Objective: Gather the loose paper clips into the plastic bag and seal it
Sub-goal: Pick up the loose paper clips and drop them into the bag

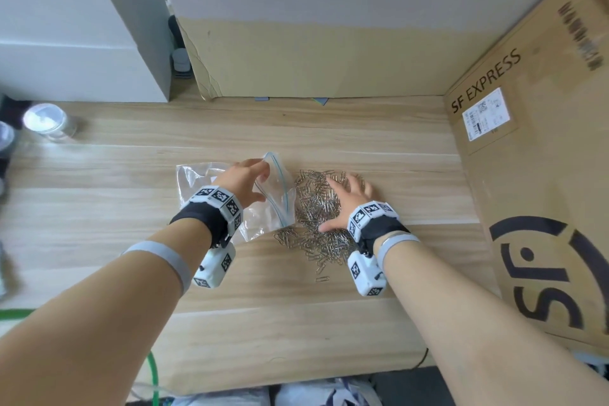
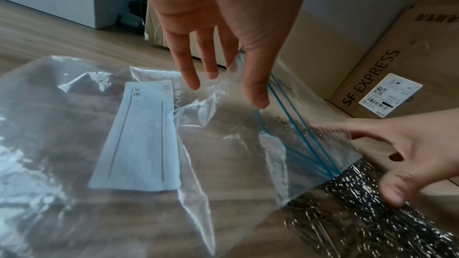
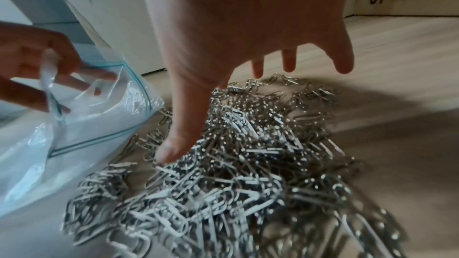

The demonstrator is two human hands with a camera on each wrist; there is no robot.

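Note:
A clear zip plastic bag point(image 1: 194, 181) with a blue seal line lies on the wooden table point(image 1: 296, 323), its mouth facing right toward a heap of silver paper clips point(image 1: 313, 211). My left hand point(image 1: 248, 180) pinches the bag's upper lip and holds it lifted, so the mouth gapes. In the left wrist view the bag point(image 2: 139, 144) shows a white label and looks empty. My right hand point(image 1: 344, 199) hovers over the heap with fingers spread. Its thumb touches the paper clips point(image 3: 248, 183) just right of the bag point(image 3: 94, 125). It holds nothing.
A large SF Express cardboard box point(image 1: 534, 181) walls off the right side. Cardboard sheeting point(image 1: 313, 59) stands at the back and a white box point(image 1: 66, 43) at the back left. A clear lidded jar point(image 1: 47, 122) sits far left. A green cable point(image 1: 153, 372) hangs below the front edge.

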